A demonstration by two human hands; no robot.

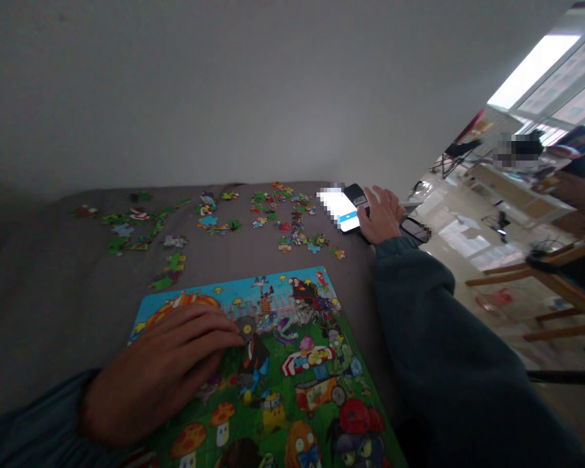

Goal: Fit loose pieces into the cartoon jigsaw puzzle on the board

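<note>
Resting my left hand (160, 367) flat on the puzzle picture while my right hand (381, 213) reaches out to the phone.

From the left, I see my left hand lying released, fingers spread, on the colourful puzzle board (292, 377) near me on the grey table (53, 292); beyond it, loose puzzle pieces (214, 218) lie scattered toward the wall. Further right, my right hand rests with fingers extended on a lit phone (348, 208) at the table's far right corner, touching it rather than gripping; a watch (414, 229) sits on that wrist, and wooden chairs (556, 273) stand well apart.
</note>
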